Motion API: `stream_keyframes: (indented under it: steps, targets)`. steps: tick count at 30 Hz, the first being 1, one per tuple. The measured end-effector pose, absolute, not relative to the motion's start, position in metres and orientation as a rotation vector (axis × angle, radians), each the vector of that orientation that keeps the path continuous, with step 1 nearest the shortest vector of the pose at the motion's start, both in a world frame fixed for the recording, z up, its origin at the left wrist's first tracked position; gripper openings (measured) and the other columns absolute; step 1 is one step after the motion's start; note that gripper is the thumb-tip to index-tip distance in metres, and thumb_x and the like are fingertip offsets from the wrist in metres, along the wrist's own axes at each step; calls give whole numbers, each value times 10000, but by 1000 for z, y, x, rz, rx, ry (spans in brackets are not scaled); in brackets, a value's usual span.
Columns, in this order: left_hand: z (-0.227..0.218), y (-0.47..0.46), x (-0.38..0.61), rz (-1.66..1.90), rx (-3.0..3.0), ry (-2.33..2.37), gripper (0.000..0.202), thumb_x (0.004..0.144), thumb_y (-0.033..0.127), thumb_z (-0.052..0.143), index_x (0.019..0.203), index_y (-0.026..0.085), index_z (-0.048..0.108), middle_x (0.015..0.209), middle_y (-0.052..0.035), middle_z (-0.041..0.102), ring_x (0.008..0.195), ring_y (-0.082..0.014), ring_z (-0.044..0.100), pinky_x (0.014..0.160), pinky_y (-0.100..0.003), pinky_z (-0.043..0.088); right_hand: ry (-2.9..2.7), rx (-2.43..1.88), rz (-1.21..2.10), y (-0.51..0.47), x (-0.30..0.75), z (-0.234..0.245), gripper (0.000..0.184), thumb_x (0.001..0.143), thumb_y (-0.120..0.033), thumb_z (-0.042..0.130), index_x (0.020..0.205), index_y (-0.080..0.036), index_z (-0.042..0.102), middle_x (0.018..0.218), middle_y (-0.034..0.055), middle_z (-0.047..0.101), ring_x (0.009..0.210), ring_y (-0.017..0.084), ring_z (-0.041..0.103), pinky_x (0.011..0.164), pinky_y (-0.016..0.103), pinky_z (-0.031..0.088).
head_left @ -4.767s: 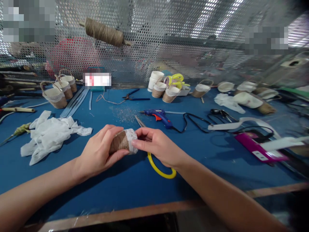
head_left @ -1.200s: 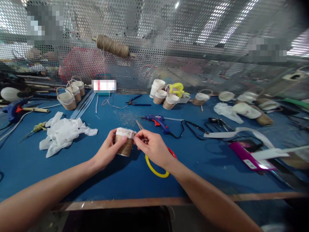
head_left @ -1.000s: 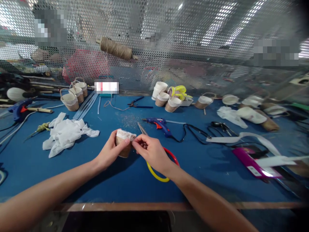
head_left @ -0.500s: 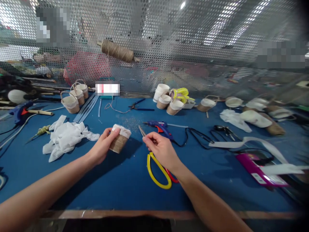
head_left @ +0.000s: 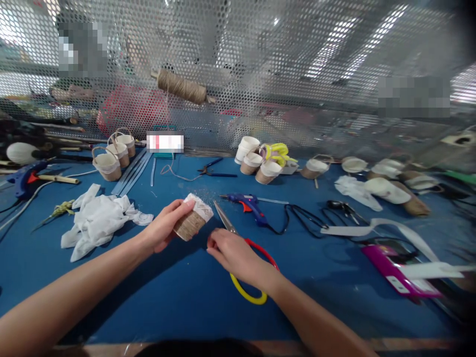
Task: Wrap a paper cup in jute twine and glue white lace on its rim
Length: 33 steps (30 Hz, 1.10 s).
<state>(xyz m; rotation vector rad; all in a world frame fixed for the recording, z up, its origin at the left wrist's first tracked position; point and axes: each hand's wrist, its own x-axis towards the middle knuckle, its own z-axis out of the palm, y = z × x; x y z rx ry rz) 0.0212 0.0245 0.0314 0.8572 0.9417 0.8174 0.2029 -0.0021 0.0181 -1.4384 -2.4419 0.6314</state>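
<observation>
My left hand (head_left: 163, 228) grips a small twine-wrapped cup (head_left: 190, 225) with a white lacy band round its rim, tilted above the blue table. Just right of it, my right hand (head_left: 238, 255) hovers with fingers curled and pinched together; anything between them is too small or hidden to make out. Under that hand lies a pair of scissors (head_left: 269, 255) with one red and one yellow handle, blades pointing away. Past the scissors' tips rests a blue glue gun (head_left: 247, 203) with a clear glue stick in its back.
Crumpled white cloth (head_left: 98, 218) lies at left, near a second glue gun (head_left: 28, 178). Small cups (head_left: 107, 166) with handles stand behind it. Pliers (head_left: 213, 171), more cups (head_left: 268, 172), black cable (head_left: 286, 218) and a purple box (head_left: 397, 270) are around. Perforated metal sheet (head_left: 260, 64) closes the back.
The cup in my left hand has moved right and been turned. My right hand has drawn back from the scissors' blades and down to the left, over the handles.
</observation>
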Motion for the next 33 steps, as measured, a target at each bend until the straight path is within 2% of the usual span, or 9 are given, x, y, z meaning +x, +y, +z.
stream_keyframes:
  steps: [2,4,7,10,13,16,25,33]
  targets:
    - [31,23,21,830,877,932,389,724,483,616,921,165,509,787,-36,604,636,-145,592,545,-243,444,-2374,-1461,639,0,209,25,124,784,-74,490,782,-177,559,712,22,599,609,131,543,593,263,425]
    - [30,23,19,841,893,929,412,706,462,643,952,161,505,831,-38,600,675,-140,582,583,-242,438,-2284,-1489,621,2,214,33,88,830,-146,465,844,-180,545,749,27,595,622,130,548,596,263,441]
    - [28,23,18,834,941,911,441,697,434,661,999,158,499,902,-43,590,745,-141,564,654,-252,430,-2132,-1385,610,4,216,46,156,830,-289,518,933,-175,547,944,78,579,858,177,565,739,304,460]
    - [27,23,16,792,1057,904,446,705,434,647,1017,148,506,904,-46,584,786,-153,546,694,-263,415,-2085,-1191,765,4,211,55,173,796,-289,567,935,-186,569,1071,85,550,1022,194,523,887,334,411]
    - [28,22,16,735,1182,928,453,712,441,626,1035,143,518,916,-53,586,809,-170,532,710,-274,405,-2053,-1143,950,4,202,56,57,799,-238,539,784,-188,562,980,59,577,923,168,553,867,327,418]
    - [29,22,17,712,1260,976,459,732,474,581,1039,136,533,917,-59,588,814,-177,523,707,-278,398,-1988,-1163,985,4,194,52,92,782,-214,531,694,-189,520,902,47,576,847,159,545,831,329,422]
    - [27,22,16,754,1315,1032,466,772,517,499,1003,120,576,940,-80,619,849,-195,536,758,-304,397,-1945,-1131,932,1,188,45,81,772,-196,541,696,-194,516,861,32,566,829,151,539,834,328,419]
    - [25,21,15,740,1390,1053,489,710,445,600,1076,128,530,987,-83,616,876,-202,553,769,-303,425,-1908,-1120,923,2,187,40,92,766,-210,547,682,-199,510,844,30,565,857,167,551,882,365,399]
